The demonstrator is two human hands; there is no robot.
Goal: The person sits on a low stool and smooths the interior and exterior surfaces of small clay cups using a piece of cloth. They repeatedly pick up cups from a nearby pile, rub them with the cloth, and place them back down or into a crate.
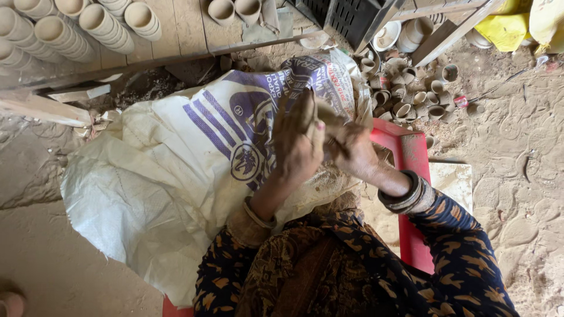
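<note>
My left hand [296, 144] and my right hand [352, 154] are raised together over my lap, both coated in dry clay. They press on a lump of brown clay [322, 114] held between them. The left palm covers most of the lump, so its shape is hard to tell. Bangles ring both wrists, and my sleeves are dark blue with an orange pattern.
A large white woven sack [158, 176] with purple print lies spread over my lap and the ground. A red plastic stool [411, 155] stands under my right arm. Several small clay cups [405, 97] lie heaped behind it, and stacked cups [70, 29] rest on wooden planks at top left.
</note>
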